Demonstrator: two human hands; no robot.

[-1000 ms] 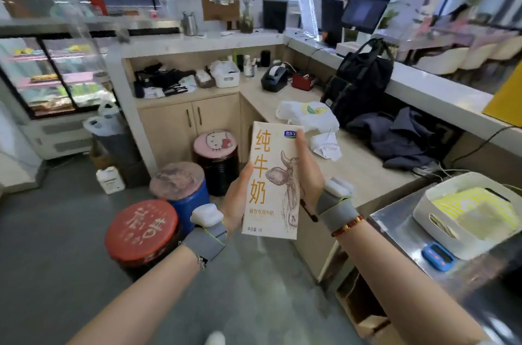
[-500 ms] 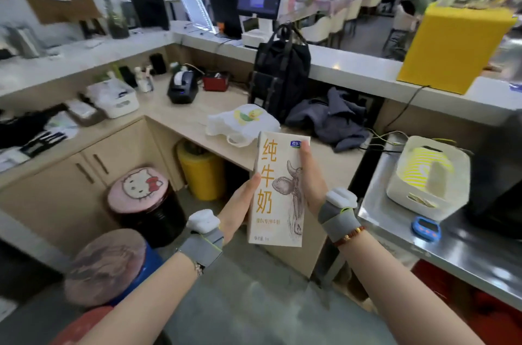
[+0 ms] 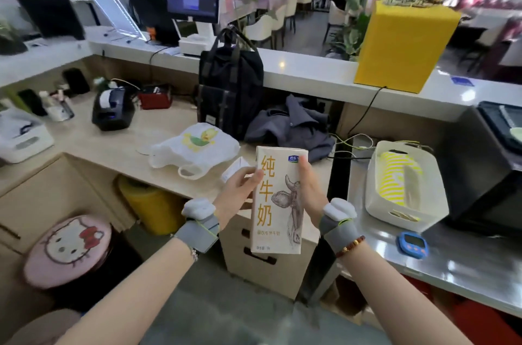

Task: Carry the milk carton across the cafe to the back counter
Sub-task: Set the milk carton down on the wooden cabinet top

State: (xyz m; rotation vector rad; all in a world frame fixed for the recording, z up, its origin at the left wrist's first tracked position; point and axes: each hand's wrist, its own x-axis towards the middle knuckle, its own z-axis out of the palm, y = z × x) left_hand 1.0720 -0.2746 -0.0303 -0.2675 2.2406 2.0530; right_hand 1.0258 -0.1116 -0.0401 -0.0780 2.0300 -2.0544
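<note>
The milk carton [image 3: 278, 200] is a tall cream box with orange characters and a cow drawing, held upright in front of me at centre. My left hand [image 3: 236, 194] grips its left side and my right hand [image 3: 310, 189] grips its right side. Both wrists wear grey bands with white devices. The carton hovers just before the wooden counter [image 3: 118, 146], above its front edge.
On the counter lie a white tote bag [image 3: 195, 146], a black backpack [image 3: 230, 90], a grey jacket [image 3: 291, 127] and a receipt printer [image 3: 113, 111]. A white basket [image 3: 406, 186] and blue timer [image 3: 413, 244] sit on the steel counter at right. A Hello Kitty stool [image 3: 70, 248] stands at lower left.
My view has swung right and closer to the wooden counter; the stools slid to the left edge. Both hands keep the same hold on the carton.
</note>
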